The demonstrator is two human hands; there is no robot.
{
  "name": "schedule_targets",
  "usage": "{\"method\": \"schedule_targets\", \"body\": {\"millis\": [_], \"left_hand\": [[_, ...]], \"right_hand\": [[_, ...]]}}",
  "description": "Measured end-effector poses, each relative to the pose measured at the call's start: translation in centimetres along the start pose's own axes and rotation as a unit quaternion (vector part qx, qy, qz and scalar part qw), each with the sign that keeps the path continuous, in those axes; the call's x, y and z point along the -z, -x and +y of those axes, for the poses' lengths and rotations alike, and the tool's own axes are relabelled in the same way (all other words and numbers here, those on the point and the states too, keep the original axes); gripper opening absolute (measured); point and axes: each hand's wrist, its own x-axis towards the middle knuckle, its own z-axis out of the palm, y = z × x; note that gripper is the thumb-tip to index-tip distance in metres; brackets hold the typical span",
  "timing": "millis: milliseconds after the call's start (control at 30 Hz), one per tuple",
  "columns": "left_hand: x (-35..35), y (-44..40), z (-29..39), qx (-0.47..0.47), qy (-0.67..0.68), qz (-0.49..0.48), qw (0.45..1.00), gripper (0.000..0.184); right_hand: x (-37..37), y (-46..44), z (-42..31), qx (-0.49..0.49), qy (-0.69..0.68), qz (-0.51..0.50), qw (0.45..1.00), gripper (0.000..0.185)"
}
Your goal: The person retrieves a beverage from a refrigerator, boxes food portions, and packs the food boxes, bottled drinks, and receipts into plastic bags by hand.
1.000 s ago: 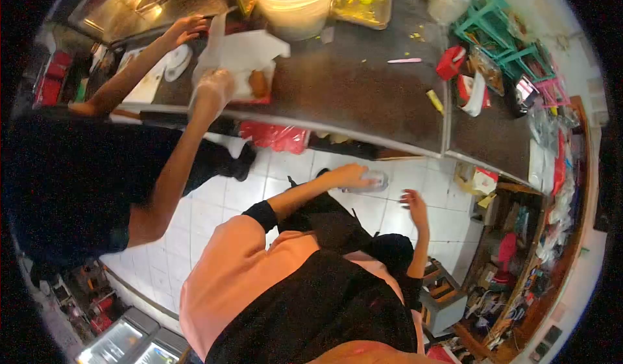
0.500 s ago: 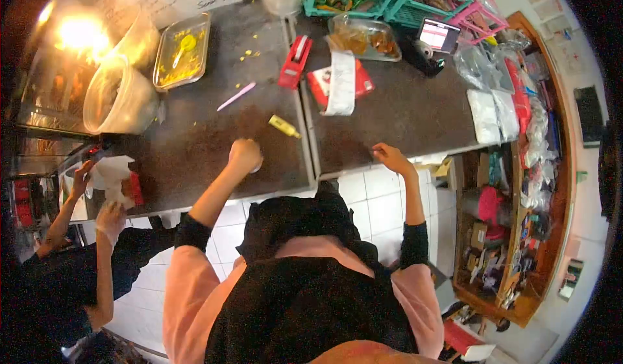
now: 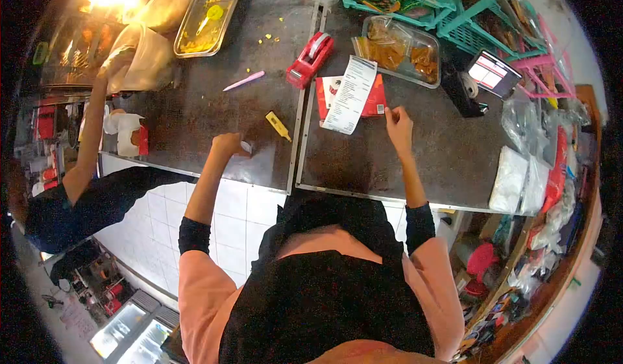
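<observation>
From where I stand, the person at the table [image 3: 350, 159] has both hands over the dark top. Their left hand [image 3: 226, 144] is curled closed around a small white item [image 3: 246, 147], which pokes out past the fingers; I can't make out what it is. Their right hand [image 3: 400, 130] is at the red box [image 3: 378, 90], fingers drawn narrow, the tips at its right edge; whether they pinch it I cannot tell. The box lies flat, with a long printed receipt [image 3: 350, 96] slanting across it.

Just up and left of the box sits a red tape dispenser [image 3: 309, 62]; just beyond it is a clear tray [image 3: 423, 78] of brown packets. A yellow tube [image 3: 278, 125] lies between the left hand and the seam in the table, and a lilac pen [image 3: 244, 81] farther off. A phone [image 3: 494, 74] stands propped to the right. Over on the left, a co-worker's hand [image 3: 117, 60] is at a pale tub [image 3: 150, 59].
</observation>
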Motion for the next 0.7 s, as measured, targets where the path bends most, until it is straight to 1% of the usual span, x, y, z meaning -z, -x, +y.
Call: {"method": "schedule_targets", "body": {"millis": [33, 67, 100, 133, 167, 233, 300, 367, 433, 467, 500, 567, 600, 633, 667, 700], "left_hand": [[0.2, -0.1, -0.5, -0.02, 0.025, -0.042, 0.999, 0.072], [0.5, 0.1, -0.7, -0.02, 0.028, -0.078, 0.996, 0.079], [0.3, 0.0, -1.2, -0.025, 0.02, -0.078, 0.996, 0.079], [-0.1, -0.2, -1.8, -0.051, 0.037, -0.069, 0.996, 0.079], [-0.6, -0.4, -2.3, -0.078, 0.054, -0.061, 0.994, 0.08], [-2.1, -1.2, -2.6, -0.095, 0.011, -0.048, 0.994, 0.075], [-5.1, -2.3, -2.8, -0.134, 0.062, -0.012, 0.989, 0.068], [-2.9, 0.5, 1.8, -0.165, -0.013, 0.026, 0.986, 0.061], [-0.2, 2.6, 7.8, -0.221, -0.013, -0.004, 0.975, 0.063], [0.7, 3.1, 11.7, -0.235, -0.022, -0.026, 0.971, 0.064], [1.7, 3.6, 15.6, -0.246, -0.034, -0.047, 0.967, 0.064], [4.0, 4.6, 23.5, -0.32, 0.022, -0.016, 0.947, 0.068], [4.0, 3.9, 27.1, -0.343, 0.012, 0.005, 0.939, 0.068], [4.1, 3.1, 30.8, -0.367, 0.003, 0.024, 0.93, 0.067], [5.8, 3.0, 34.7, -0.371, -0.002, 0.024, 0.929, 0.067], [8.2, 3.2, 38.5, -0.367, -0.03, -0.023, 0.93, 0.067]], "right_hand": [[0.2, -0.2, -0.2, 0.002, -0.017, 0.018, 1.0, 0.026], [0.3, -0.2, 0.1, -0.005, -0.019, 0.023, 1.0, 0.026], [0.8, -0.1, 0.7, -0.032, -0.066, 0.017, 0.997, 0.026], [1.4, 0.0, 1.3, -0.059, -0.113, 0.011, 0.992, 0.026], [2.1, 0.4, 2.2, -0.065, -0.113, 0.02, 0.991, 0.026], [3.6, 1.7, 4.4, -0.061, -0.082, 0.033, 0.994, 0.025], [4.8, 3.4, 6.8, -0.078, -0.075, 0.07, 0.992, 0.025], [6.9, 5.2, 9.7, -0.093, -0.061, 0.098, 0.989, 0.024], [9.2, 6.2, 12.3, -0.137, -0.1, 0.089, 0.981, 0.023], [10.6, 6.4, 13.4, -0.156, -0.113, 0.105, 0.976, 0.023], [12.2, 5.9, 14.5, -0.155, -0.117, 0.111, 0.975, 0.023], [15.7, 4.6, 17.9, -0.165, -0.084, 0.128, 0.974, 0.023], [17.3, 3.2, 20.2, -0.117, -0.035, 0.157, 0.98, 0.025], [19.1, 1.4, 21.9, -0.117, -0.037, 0.164, 0.979, 0.025], [21.5, -0.4, 23.0, -0.099, -0.017, 0.171, 0.98, 0.024], [23.8, -1.8, 23.9, -0.084, 0.003, 0.176, 0.981, 0.023]]}}
